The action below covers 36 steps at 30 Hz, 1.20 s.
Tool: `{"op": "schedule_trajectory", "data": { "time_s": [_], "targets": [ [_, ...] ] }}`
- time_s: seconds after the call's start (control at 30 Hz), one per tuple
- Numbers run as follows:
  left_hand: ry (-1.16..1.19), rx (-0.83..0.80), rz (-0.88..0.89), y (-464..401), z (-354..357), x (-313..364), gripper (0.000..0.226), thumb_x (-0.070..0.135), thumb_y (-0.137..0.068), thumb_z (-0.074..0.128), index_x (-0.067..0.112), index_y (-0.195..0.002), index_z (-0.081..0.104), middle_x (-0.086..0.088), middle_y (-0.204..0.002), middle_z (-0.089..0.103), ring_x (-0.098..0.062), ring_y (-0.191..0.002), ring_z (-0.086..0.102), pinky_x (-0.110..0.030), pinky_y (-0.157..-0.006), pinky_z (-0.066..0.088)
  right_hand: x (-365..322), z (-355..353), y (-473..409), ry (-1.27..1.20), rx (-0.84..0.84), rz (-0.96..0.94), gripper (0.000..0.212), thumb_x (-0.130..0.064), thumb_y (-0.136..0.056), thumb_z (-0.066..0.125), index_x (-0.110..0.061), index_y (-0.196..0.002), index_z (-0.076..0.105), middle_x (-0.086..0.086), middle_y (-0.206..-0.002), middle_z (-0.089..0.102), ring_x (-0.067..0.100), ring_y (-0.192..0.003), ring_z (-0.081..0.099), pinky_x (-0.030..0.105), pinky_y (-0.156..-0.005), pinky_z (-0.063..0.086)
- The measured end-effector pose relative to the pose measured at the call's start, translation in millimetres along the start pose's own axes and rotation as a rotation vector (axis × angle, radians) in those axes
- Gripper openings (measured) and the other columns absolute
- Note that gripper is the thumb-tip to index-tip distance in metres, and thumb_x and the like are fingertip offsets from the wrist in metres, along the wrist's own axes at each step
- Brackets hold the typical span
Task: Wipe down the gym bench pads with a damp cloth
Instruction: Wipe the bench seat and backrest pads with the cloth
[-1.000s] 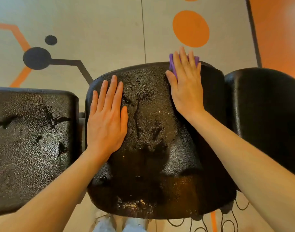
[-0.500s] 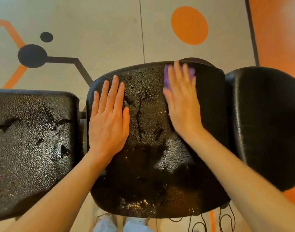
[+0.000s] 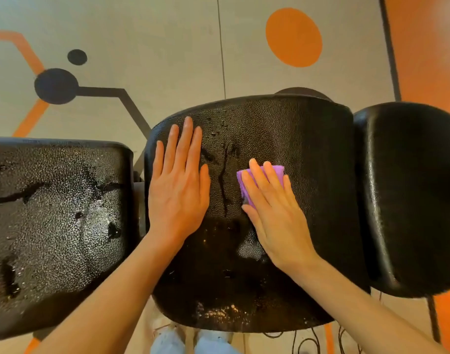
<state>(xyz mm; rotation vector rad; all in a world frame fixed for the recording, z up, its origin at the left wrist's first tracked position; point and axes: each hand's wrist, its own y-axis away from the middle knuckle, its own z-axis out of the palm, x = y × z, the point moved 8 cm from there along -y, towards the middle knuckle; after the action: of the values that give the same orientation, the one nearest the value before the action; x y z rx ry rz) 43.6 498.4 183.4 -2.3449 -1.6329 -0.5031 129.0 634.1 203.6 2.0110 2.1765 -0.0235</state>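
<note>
The middle black bench pad point(image 3: 308, 139) fills the centre of the view, with wet streaks and droplets on its textured cover. My left hand point(image 3: 179, 182) lies flat on its left part, fingers straight and together. My right hand point(image 3: 272, 213) presses a purple cloth point(image 3: 244, 183) flat against the pad's middle with straight fingers. Most of the cloth is hidden under that hand. A second black pad point(image 3: 58, 208), wet and spotted, lies to the left. A rounded third pad point(image 3: 413, 190) sits to the right.
Below is a grey floor point(image 3: 155, 42) with orange and black painted shapes, and an orange strip point(image 3: 428, 47) at the right. My shoes point(image 3: 193, 343) show under the pad's near edge. Thin black cables point(image 3: 310, 341) lie on the floor at the lower right.
My right hand has slid the purple cloth from the pad's far edge toward me, to the pad's middle. My left hand has stayed flat in the same place.
</note>
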Motion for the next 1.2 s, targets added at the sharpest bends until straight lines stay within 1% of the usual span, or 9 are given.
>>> {"op": "schedule_trajectory", "data": {
  "time_s": [0.17,0.37,0.53,0.6,0.73,0.8,0.93,1.1,1.2],
  "targets": [
    [-0.008,0.012,0.01,1.5,0.6,1.1,0.059,0.03,-0.102,0.028,0.013,-0.157,0.014,-0.005,-0.166,0.006,-0.023,-0.154,0.002,-0.044,-0.125,0.007,20.0,-27.9,-125.4,0.052,0.179,0.088,0.054,-0.036,-0.102,0.03,-0.011,-0.15,0.025,0.01,-0.158,0.021,0.028,-0.147,0.015,0.046,-0.121,0.013],
    [-0.006,0.012,0.007,-0.1,-0.8,0.6,0.059,0.029,-0.102,0.028,0.012,-0.156,0.014,-0.006,-0.166,0.007,-0.023,-0.153,0.003,-0.045,-0.125,0.008,-13.2,2.0,13.2,0.066,-0.012,-0.012,0.055,-0.032,-0.099,0.033,-0.011,-0.15,0.024,0.008,-0.159,0.02,0.025,-0.148,0.014,0.049,-0.116,0.026],
    [-0.025,0.017,0.017,0.7,0.5,1.3,0.059,0.029,-0.103,0.029,0.012,-0.157,0.013,-0.006,-0.166,0.006,-0.023,-0.154,0.002,-0.045,-0.125,0.007,19.1,-26.1,-111.8,0.035,0.175,0.169,0.056,-0.035,-0.102,0.03,-0.009,-0.15,0.021,0.011,-0.159,0.019,0.027,-0.148,0.013,0.044,-0.121,0.013],
    [-0.019,0.024,0.025,0.2,-0.5,3.2,0.058,0.028,-0.103,0.03,0.012,-0.157,0.014,-0.006,-0.166,0.007,-0.023,-0.153,0.003,-0.044,-0.125,0.007,14.8,-15.5,-85.3,0.027,0.157,0.197,0.057,-0.034,-0.102,0.03,-0.009,-0.152,0.016,0.01,-0.16,0.013,0.025,-0.149,0.007,0.045,-0.121,0.012],
    [-0.005,0.023,0.007,0.6,-2.5,1.1,0.059,0.027,-0.102,0.031,0.012,-0.156,0.015,-0.006,-0.166,0.007,-0.023,-0.153,0.003,-0.043,-0.125,0.005,-23.9,7.9,54.1,0.078,-0.062,0.034,0.057,-0.033,-0.101,0.034,-0.011,-0.151,0.019,0.008,-0.16,0.014,0.024,-0.149,0.01,0.047,-0.116,0.026],
    [-0.012,0.029,0.014,-0.1,-2.8,2.2,0.059,0.028,-0.102,0.03,0.012,-0.156,0.015,-0.006,-0.166,0.007,-0.023,-0.153,0.003,-0.043,-0.125,0.005,-6.5,8.0,29.2,0.08,-0.032,0.002,0.056,-0.033,-0.1,0.033,-0.01,-0.15,0.023,0.01,-0.159,0.019,0.026,-0.147,0.014,0.049,-0.116,0.027],
    [-0.019,0.038,0.015,0.9,-1.5,2.5,0.058,0.028,-0.102,0.03,0.012,-0.156,0.015,-0.006,-0.165,0.008,-0.023,-0.153,0.004,-0.042,-0.125,0.005,33.7,-19.9,-77.1,0.024,0.13,0.224,0.057,-0.035,-0.102,0.028,-0.007,-0.151,0.018,0.012,-0.159,0.016,0.027,-0.148,0.011,0.044,-0.121,0.011],
    [0.001,0.048,0.008,0.7,-2.7,2.6,0.058,0.026,-0.103,0.033,0.013,-0.156,0.015,-0.005,-0.165,0.009,-0.022,-0.153,0.004,-0.041,-0.125,0.004,-4.4,-1.3,73.5,0.048,-0.04,0.155,0.059,-0.032,-0.101,0.034,-0.008,-0.152,0.015,0.01,-0.16,0.015,0.025,-0.148,0.011,0.048,-0.117,0.025],
    [0.003,0.047,0.013,0.5,-2.8,3.7,0.058,0.027,-0.103,0.032,0.013,-0.156,0.015,-0.005,-0.165,0.008,-0.022,-0.153,0.004,-0.041,-0.125,0.003,22.1,1.0,44.2,0.043,-0.02,0.153,0.06,-0.039,-0.101,0.028,-0.011,-0.151,0.015,0.008,-0.16,0.015,0.024,-0.148,0.011,0.045,-0.119,0.02]
  ]
}}
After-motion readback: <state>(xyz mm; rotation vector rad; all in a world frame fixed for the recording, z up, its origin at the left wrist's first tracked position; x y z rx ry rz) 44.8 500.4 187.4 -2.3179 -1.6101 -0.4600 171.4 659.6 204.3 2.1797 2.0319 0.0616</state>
